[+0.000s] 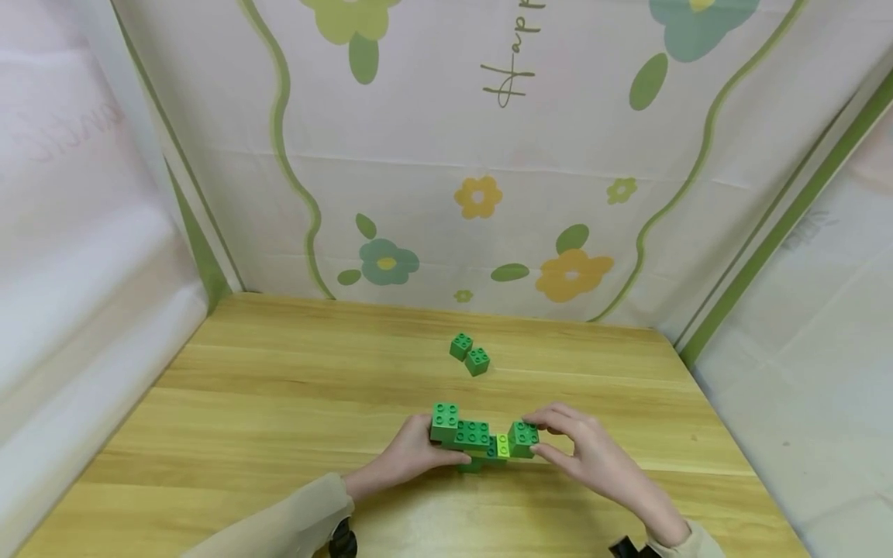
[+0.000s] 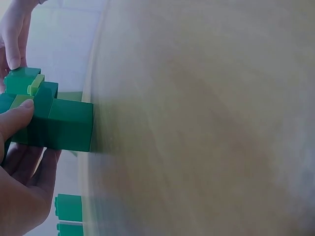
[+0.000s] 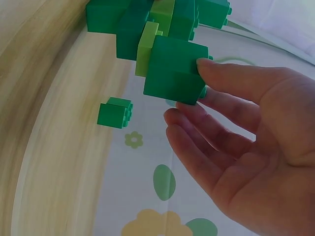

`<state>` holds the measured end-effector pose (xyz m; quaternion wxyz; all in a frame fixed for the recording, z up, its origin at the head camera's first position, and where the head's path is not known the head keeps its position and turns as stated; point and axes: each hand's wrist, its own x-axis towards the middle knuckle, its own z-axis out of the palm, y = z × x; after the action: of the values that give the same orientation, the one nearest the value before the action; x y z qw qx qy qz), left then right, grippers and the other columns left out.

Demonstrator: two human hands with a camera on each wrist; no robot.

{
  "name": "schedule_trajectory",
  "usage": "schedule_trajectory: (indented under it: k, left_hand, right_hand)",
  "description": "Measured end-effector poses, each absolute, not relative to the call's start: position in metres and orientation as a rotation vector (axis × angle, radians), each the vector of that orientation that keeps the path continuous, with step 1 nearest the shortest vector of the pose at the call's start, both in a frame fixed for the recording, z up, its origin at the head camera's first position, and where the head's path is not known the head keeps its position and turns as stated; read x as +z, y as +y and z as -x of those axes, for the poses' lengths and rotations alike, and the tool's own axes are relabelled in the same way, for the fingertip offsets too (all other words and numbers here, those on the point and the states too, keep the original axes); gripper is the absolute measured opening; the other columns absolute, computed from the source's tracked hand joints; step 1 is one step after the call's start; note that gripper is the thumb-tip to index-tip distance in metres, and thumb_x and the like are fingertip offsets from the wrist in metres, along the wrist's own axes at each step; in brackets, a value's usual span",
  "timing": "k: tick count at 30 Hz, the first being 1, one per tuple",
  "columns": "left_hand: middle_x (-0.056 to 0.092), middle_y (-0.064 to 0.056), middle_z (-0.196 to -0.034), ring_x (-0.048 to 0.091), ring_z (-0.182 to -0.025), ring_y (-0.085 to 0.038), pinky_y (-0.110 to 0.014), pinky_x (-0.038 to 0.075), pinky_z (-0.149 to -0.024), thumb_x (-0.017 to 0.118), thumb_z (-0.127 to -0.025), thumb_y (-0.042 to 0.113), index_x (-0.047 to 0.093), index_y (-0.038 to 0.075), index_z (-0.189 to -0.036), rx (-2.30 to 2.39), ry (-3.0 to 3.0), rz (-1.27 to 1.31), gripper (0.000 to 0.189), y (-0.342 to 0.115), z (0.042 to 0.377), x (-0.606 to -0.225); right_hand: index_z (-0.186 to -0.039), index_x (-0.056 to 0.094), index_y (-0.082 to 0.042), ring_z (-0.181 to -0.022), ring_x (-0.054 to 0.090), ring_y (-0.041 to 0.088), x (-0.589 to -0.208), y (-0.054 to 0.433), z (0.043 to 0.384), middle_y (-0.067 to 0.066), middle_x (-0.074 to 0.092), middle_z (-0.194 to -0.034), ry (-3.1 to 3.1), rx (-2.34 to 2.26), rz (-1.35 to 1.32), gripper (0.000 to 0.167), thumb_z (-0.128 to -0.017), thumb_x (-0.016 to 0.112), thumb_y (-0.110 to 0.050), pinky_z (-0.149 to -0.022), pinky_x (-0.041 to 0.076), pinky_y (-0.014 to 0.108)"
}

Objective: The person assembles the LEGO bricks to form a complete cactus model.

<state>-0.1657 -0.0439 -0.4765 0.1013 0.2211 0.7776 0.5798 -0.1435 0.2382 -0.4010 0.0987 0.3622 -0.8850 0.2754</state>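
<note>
My left hand (image 1: 410,456) grips a built-up cluster of toy building bricks (image 1: 473,434) in several greens, its thumb across the near side and its fingers behind. A taller green brick with studs on top (image 1: 444,421) rises at the cluster's left end. At the right end, my right hand (image 1: 584,448) pinches a square green brick (image 1: 523,439) between thumb and fingertips. That brick meets a thin lime brick (image 3: 145,49) on the cluster, as the right wrist view shows. In the left wrist view, the left thumb presses beside a lime band (image 2: 22,100), with a green block (image 2: 71,125) jutting out past it.
Two loose green bricks (image 1: 477,361) lie close together on the wooden table (image 1: 314,372), beyond the hands. A white cloth with printed flowers (image 1: 418,155) hangs behind the table's far edge, and more white cloth (image 1: 802,310) flanks the sides.
</note>
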Motion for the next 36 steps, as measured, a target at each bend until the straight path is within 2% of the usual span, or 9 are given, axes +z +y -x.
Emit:
schedule_trajectory:
  k: [9, 18, 26, 30, 36]
  left_hand:
    - [0.076, -0.005, -0.110, 0.071, -0.101, -0.012, -0.019, 0.056, -0.088, 0.085, -0.078, 0.020, 0.070, 0.012, -0.111, 1.714, 2.277, -0.650, 0.038, -0.045, 0.165, -0.474]
    - [0.076, -0.005, -0.112, 0.071, -0.102, -0.012, -0.019, 0.055, -0.090, 0.086, -0.077, 0.019, 0.069, 0.012, -0.112, 1.707, 2.271, -0.647, 0.039, -0.044, 0.167, -0.474]
    - [0.074, -0.005, -0.114, 0.069, -0.102, -0.009, -0.020, 0.055, -0.090, 0.086, -0.077, 0.019, 0.067, 0.012, -0.115, 1.692, 2.236, -0.657, 0.043, -0.051, 0.169, -0.474]
    - [0.074, -0.007, -0.114, 0.069, -0.099, -0.007, -0.020, 0.057, -0.087, 0.085, -0.078, 0.019, 0.065, 0.012, -0.119, 1.700, 2.204, -0.686, 0.047, -0.055, 0.170, -0.472]
    - [0.073, -0.006, -0.115, 0.069, -0.097, -0.006, -0.021, 0.058, -0.086, 0.085, -0.077, 0.020, 0.063, 0.016, -0.124, 1.712, 2.145, -0.687, 0.051, -0.057, 0.169, -0.471]
  right_hand:
    - [-0.114, 0.070, -0.012, -0.091, 0.067, 0.006, -0.400, 0.238, 0.144, -0.004, 0.071, -0.106, -2.606, 0.806, -1.072, 0.032, -0.083, 0.077, -0.007, -0.075, 0.060, 0.022]
    - [-0.115, 0.069, -0.013, -0.092, 0.068, 0.008, -0.395, 0.239, 0.145, -0.004, 0.071, -0.107, -2.583, 0.833, -1.095, 0.029, -0.087, 0.075, -0.011, -0.076, 0.060, 0.023]
    - [-0.112, 0.070, -0.011, -0.089, 0.067, 0.006, -0.388, 0.238, 0.165, -0.002, 0.072, -0.103, -2.511, 0.787, -1.114, 0.028, -0.085, 0.075, -0.004, -0.074, 0.060, 0.023]
    - [-0.111, 0.071, -0.010, -0.087, 0.067, 0.010, -0.385, 0.236, 0.180, -0.002, 0.072, -0.101, -2.526, 0.772, -1.109, 0.026, -0.086, 0.074, -0.005, -0.074, 0.061, 0.028]
    - [-0.114, 0.070, -0.009, -0.092, 0.070, 0.017, -0.383, 0.232, 0.202, 0.003, 0.072, -0.106, -2.662, 0.818, -1.049, 0.022, -0.092, 0.070, -0.012, -0.079, 0.062, 0.039]
